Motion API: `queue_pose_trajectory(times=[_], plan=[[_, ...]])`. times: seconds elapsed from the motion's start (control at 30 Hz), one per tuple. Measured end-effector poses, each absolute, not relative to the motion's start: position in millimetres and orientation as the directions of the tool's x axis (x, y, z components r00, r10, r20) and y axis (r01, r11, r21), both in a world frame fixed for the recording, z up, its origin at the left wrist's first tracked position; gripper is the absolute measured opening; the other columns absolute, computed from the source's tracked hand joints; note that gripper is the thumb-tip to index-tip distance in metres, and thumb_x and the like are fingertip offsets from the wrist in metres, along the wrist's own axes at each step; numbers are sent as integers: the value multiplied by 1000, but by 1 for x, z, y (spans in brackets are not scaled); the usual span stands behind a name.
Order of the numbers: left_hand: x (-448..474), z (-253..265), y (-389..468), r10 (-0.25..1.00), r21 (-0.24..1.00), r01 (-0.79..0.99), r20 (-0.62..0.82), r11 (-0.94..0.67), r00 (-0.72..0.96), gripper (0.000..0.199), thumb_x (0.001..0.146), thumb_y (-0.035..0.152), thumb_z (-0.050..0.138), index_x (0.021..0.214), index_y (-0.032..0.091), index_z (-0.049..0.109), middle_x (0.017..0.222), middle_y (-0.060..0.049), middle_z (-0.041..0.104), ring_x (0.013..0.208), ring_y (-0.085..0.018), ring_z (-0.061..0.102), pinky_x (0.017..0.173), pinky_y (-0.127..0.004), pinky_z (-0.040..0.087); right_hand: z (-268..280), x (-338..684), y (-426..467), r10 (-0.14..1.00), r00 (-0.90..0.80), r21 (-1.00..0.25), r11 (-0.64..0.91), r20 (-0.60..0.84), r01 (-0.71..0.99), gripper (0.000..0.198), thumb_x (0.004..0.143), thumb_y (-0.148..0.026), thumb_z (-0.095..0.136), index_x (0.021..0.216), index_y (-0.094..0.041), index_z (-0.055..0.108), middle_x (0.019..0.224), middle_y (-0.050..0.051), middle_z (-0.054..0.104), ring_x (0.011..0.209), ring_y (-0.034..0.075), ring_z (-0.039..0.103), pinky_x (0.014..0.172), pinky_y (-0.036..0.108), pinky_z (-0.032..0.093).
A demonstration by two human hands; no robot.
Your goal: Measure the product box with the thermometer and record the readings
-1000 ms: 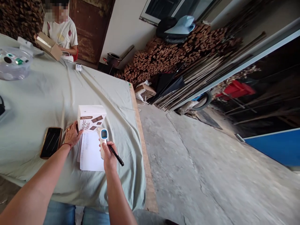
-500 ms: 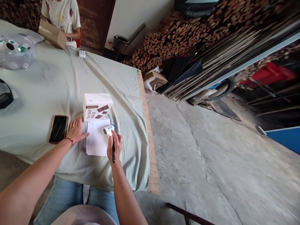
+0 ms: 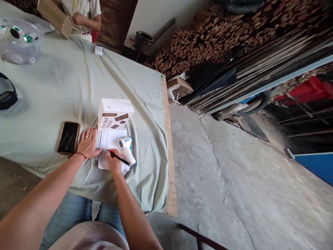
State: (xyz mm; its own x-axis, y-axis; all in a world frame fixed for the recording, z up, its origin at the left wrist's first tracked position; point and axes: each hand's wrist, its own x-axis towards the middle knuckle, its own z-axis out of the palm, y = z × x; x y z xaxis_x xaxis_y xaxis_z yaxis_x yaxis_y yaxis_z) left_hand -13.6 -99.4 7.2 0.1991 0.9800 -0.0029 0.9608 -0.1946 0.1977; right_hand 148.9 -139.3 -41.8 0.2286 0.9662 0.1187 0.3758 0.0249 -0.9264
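Note:
My right hand (image 3: 114,162) grips a black pen (image 3: 119,157), its tip over the left part of an open notebook (image 3: 111,139) with writing on its page. Flat beside the notebook, touching its left edge, lies my left hand (image 3: 88,143) with fingers stretched out. A white and blue infrared thermometer (image 3: 127,149) rests on the page, just right of the pen. Behind the notebook stands a white "Super Meal" box (image 3: 116,114), upright at the page's far end. To the left of my left hand is a smartphone (image 3: 68,137) with a dark screen.
A clear plastic tub (image 3: 22,48) and black headphones (image 3: 7,92) are at the table's left. Across the table, a person (image 3: 88,17) sits by a cardboard box (image 3: 56,17), near a small white device (image 3: 98,50). The table's wooden edge (image 3: 169,156) runs along the right.
My right hand has let go of the thermometer, which now lies on the notebook, and has moved left with the pen turned toward the page. The view has shifted slightly.

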Motion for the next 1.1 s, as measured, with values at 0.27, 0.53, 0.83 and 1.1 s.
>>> queue_pose_trajectory(times=[0.27, 0.53, 0.83, 1.1], plan=[[-12, 8, -101, 980, 215, 958, -19, -190, 199, 102, 78, 50, 63, 157, -2, 24, 165, -27, 27, 156, -38, 21, 127, -52, 13, -40, 149, -141, 972, 190, -895, 40, 138, 444, 21, 81, -38, 55, 81, -20, 66, 67, 1, 66, 61, 17, 58, 61, 30, 50], [-13, 2, -100, 979, 257, 946, 11, -198, 202, 102, 78, 50, 62, 158, 0, 24, 165, -26, 28, 156, -38, 21, 127, -53, 13, -39, 147, -141, 968, 183, -870, 63, 172, 489, 25, 83, -42, 54, 78, -21, 65, 65, 2, 66, 61, 17, 59, 60, 30, 50], [-12, 4, -100, 979, 251, 948, -4, -197, 204, 102, 78, 50, 62, 157, -2, 23, 165, -28, 27, 156, -39, 21, 127, -53, 12, -40, 148, -141, 965, 193, -872, 64, 178, 485, 21, 83, -38, 56, 78, -20, 64, 66, 1, 66, 61, 17, 59, 62, 30, 50], [-13, 4, -100, 979, 246, 949, 8, -199, 203, 102, 78, 50, 63, 157, 0, 24, 164, -27, 28, 156, -38, 22, 127, -52, 13, -40, 148, -141, 969, 185, -875, 56, 164, 480, 19, 81, -37, 56, 77, -21, 65, 65, 0, 66, 61, 17, 59, 62, 29, 50]])
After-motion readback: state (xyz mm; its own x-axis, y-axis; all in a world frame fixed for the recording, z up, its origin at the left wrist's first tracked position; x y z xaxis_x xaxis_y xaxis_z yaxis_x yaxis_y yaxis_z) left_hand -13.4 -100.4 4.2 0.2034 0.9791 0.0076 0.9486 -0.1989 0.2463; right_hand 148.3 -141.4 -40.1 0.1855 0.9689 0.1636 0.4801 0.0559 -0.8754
